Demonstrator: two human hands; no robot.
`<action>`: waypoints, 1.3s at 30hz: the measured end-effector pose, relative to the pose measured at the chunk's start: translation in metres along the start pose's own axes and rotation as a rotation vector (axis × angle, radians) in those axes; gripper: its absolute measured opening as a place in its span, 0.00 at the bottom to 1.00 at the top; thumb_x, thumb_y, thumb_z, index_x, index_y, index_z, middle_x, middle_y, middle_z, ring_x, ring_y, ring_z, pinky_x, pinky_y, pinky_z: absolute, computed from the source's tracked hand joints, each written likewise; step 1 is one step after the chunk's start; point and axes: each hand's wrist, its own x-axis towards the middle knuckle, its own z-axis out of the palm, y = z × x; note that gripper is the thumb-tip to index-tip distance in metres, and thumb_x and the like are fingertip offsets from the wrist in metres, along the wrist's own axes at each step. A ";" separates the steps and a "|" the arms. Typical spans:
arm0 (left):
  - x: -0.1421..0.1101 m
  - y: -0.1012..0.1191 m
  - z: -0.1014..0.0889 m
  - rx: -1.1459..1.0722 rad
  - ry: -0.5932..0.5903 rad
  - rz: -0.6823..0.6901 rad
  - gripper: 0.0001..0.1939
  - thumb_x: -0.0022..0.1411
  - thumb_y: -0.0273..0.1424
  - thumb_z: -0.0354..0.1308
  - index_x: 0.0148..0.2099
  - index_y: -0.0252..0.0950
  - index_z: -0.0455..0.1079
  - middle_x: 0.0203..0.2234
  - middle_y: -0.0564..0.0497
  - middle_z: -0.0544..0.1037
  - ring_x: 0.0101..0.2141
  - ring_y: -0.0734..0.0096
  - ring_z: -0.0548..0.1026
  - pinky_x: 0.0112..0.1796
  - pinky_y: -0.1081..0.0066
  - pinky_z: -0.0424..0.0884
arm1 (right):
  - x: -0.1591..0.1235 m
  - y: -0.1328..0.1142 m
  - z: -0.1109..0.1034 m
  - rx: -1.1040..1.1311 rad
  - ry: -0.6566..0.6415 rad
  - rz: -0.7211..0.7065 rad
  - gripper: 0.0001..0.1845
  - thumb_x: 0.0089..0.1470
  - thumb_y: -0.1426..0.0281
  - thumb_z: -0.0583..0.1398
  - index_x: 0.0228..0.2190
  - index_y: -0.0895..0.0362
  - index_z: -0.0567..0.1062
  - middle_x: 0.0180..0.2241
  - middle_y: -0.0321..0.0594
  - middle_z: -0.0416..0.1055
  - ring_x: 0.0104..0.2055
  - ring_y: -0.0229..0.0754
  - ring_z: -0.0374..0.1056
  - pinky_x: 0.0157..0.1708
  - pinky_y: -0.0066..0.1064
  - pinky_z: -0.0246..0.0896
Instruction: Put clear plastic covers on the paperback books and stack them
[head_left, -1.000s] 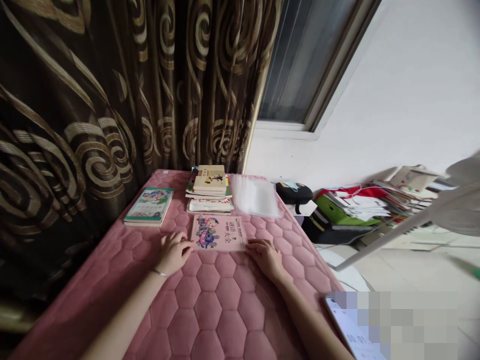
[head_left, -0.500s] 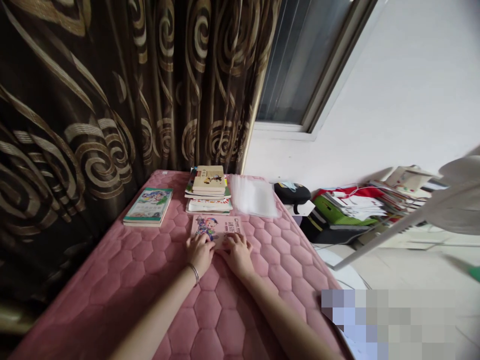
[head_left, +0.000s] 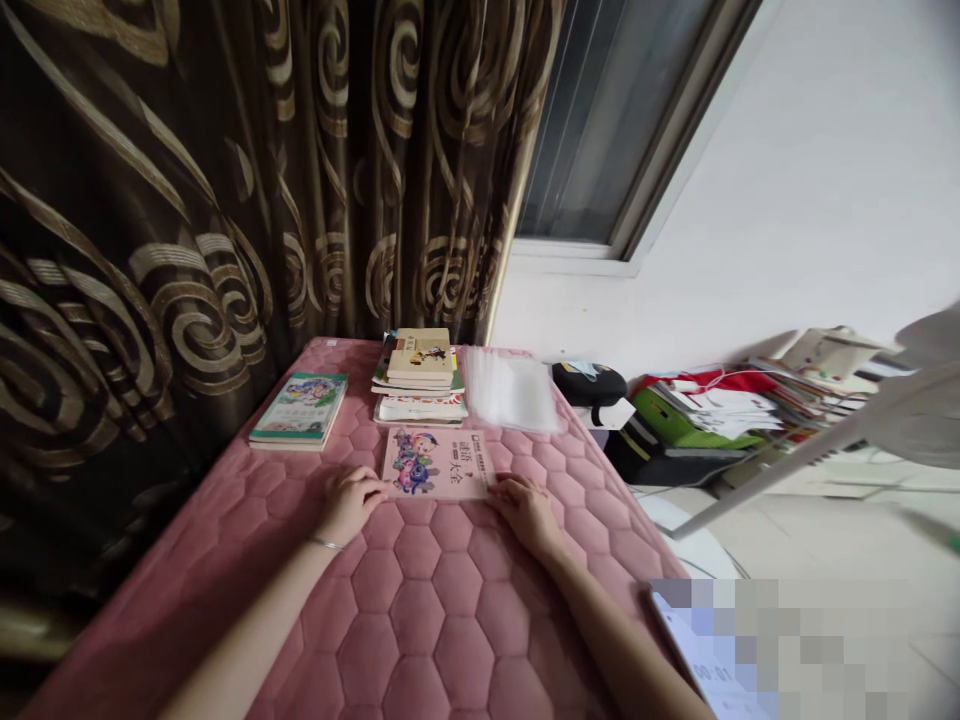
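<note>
A pink book (head_left: 442,465) with cartoon figures on its cover lies flat on the pink quilted surface (head_left: 420,610), turned sideways to me. At its lower left corner is my left hand (head_left: 352,508), a bracelet on the wrist, fingertips closed on the edge. My right hand (head_left: 526,510) is at the opposite lower corner, its bent fingers on the right edge. The thumbs are partly hidden. Just behind the book stands a stack of books (head_left: 420,375), a beige one on top. Clear plastic sheets (head_left: 510,390) lie beside that stack.
A green-edged book (head_left: 298,412) lies at the left. Dark patterned curtains (head_left: 247,200) hang along the left and back. Past the right edge are a black case (head_left: 589,382), piled papers (head_left: 720,412) and a white fan (head_left: 810,450). A lit screen (head_left: 701,650) shows at lower right.
Both hands have moved apart, from the middle of the pink book's near edge to its left and right sides. More of its cover now shows. The book lies about where it was.
</note>
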 end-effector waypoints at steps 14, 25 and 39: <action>0.002 -0.007 0.000 -0.050 -0.028 0.022 0.11 0.61 0.30 0.55 0.42 0.49 0.76 0.37 0.55 0.76 0.41 0.70 0.71 0.42 0.69 0.62 | 0.001 0.015 0.001 0.046 -0.025 -0.073 0.10 0.54 0.69 0.57 0.35 0.50 0.79 0.46 0.38 0.74 0.50 0.44 0.67 0.51 0.40 0.58; 0.005 -0.005 -0.012 -0.032 -0.069 0.049 0.12 0.61 0.30 0.54 0.41 0.49 0.77 0.37 0.55 0.76 0.38 0.71 0.72 0.40 0.69 0.62 | 0.004 0.013 -0.011 0.038 -0.079 -0.088 0.11 0.54 0.68 0.58 0.36 0.49 0.80 0.45 0.40 0.73 0.48 0.46 0.65 0.48 0.38 0.61; 0.021 0.056 0.004 0.257 0.001 -0.025 0.17 0.50 0.41 0.64 0.43 0.43 0.73 0.47 0.45 0.70 0.49 0.52 0.64 0.51 0.49 0.53 | 0.094 -0.017 0.009 -0.329 -0.178 -0.089 0.16 0.61 0.65 0.50 0.44 0.51 0.74 0.50 0.43 0.69 0.52 0.47 0.62 0.49 0.38 0.55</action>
